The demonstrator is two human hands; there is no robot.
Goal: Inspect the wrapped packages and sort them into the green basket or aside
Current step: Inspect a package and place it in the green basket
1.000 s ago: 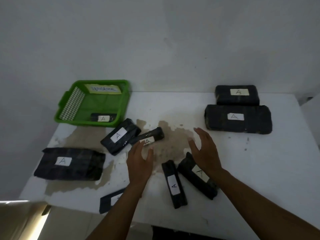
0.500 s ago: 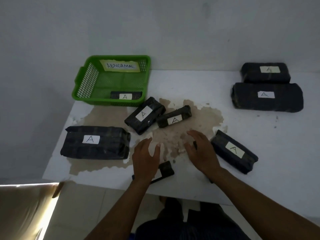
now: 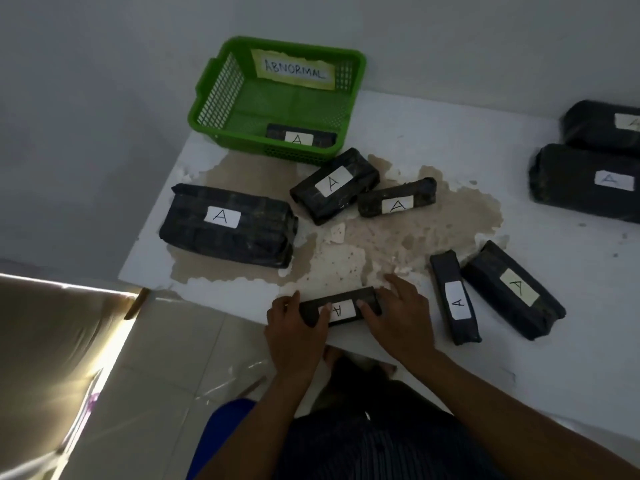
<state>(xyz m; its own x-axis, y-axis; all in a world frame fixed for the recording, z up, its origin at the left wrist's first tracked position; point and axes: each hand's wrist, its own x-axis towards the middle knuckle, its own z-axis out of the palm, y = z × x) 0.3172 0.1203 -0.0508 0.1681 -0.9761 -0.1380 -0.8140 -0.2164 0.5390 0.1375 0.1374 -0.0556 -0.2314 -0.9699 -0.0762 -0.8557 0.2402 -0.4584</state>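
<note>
Inspection step: left hand (image 3: 294, 327) and right hand (image 3: 398, 317) grip a small package (image 3: 341, 306); next, lifting and turning it seems needed.

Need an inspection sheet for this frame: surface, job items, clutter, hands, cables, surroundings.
Surface: white table, with a large brown stain mid-table.
Job's things: green basket tagged ABNORMAL, one package inside; small package at the near edge; six more black packages labelled A on the table, two at far right cut by the frame.
Clutter: nothing seen.
Hands: left hand and right hand grip opposite ends of the small package.
Cables: nothing seen.
Surroundings: grey wall, tiled floor.
</note>
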